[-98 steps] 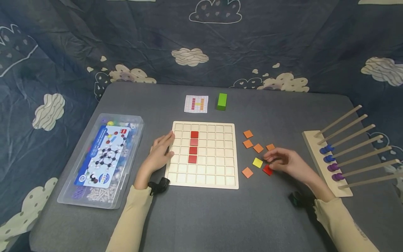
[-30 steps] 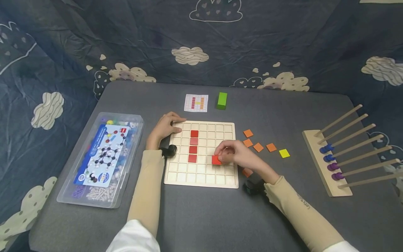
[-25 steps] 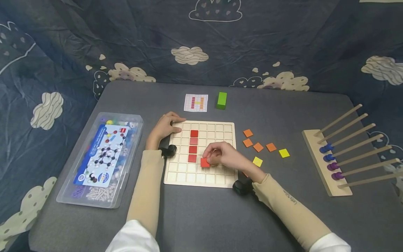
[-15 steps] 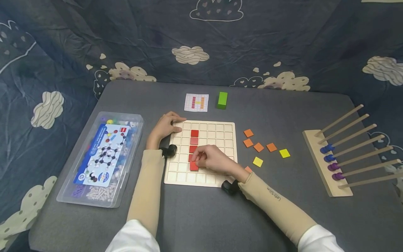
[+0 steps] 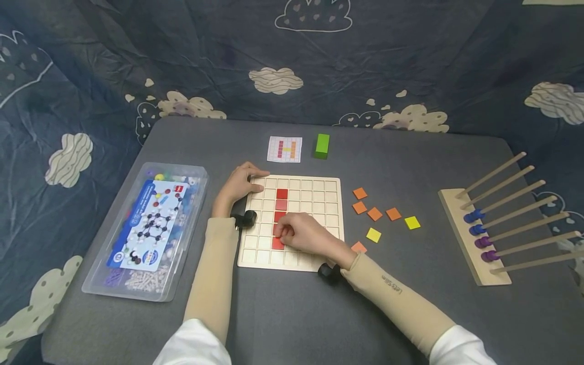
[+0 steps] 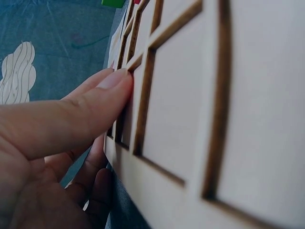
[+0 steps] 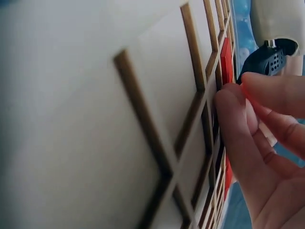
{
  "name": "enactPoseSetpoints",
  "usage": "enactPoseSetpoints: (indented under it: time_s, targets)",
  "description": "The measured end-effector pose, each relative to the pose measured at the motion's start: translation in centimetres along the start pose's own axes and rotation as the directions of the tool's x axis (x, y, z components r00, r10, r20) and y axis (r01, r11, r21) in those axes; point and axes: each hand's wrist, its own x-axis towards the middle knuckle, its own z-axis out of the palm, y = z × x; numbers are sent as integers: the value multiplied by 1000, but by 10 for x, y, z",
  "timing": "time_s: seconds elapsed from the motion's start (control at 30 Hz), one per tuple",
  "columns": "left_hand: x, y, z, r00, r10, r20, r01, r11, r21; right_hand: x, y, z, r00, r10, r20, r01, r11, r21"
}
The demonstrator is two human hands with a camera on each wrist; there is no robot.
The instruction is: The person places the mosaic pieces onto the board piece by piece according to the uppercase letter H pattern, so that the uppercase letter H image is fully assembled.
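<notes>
On the wooden grid board [image 5: 315,185], several red tiles [image 5: 282,194] form one column. My right hand [image 5: 304,234] pinches the lowest red tile [image 5: 277,244] at the column's bottom end, its fingertips partly covering that tile and the one above. In the right wrist view, thumb and forefinger of the right hand [image 7: 267,143] meet beside a red tile [image 7: 226,59], low over the grid. My left hand [image 5: 237,184] holds the board's far left corner. The left wrist view shows the left hand [image 6: 57,129] with its thumb against the board's edge [image 6: 138,181].
Right of the board lie several orange tiles [image 5: 374,214] and two yellow tiles [image 5: 373,234]. Behind it are a pattern card [image 5: 284,149] and a green block [image 5: 321,146]. A clear plastic case [image 5: 182,243] stands at left, a peg rack [image 5: 474,243] at right.
My right hand has carried a red tile leftward from the loose tiles to the column's lower end. One yellow tile now lies farther right. My left hand has moved up to the board's corner.
</notes>
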Motion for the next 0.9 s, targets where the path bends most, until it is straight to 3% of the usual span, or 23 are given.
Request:
enactPoseSetpoints:
  time_s: [0.13, 0.27, 0.4, 0.57, 0.7, 0.9]
  targets:
    - [0, 0, 0, 1000, -1, 2, 1, 1000, -1, -5, 8, -7, 998, 47, 33, -52, 982, 183]
    - [-1, 0, 0, 1000, -2, 4, 2, 1000, 2, -13, 20, -23, 994, 89, 66, -107, 924, 368]
    - [0, 0, 0, 1000, 7, 9, -7, 1000, 6, -26, 35, -43, 989, 133, 62, -147, 866, 477]
    - [0, -1, 0, 1000, 1, 17, -1, 1000, -2, -48, 55, -66, 984, 178, 10, -155, 826, 542]
    - [0, -2, -1, 1000, 6, 20, -6, 1000, -2, -70, 71, -82, 975, 215, -57, -149, 822, 549]
    - [0, -2, -1, 999, 27, 21, -27, 1000, 6, -103, 89, -102, 937, 321, -139, -211, 834, 509]
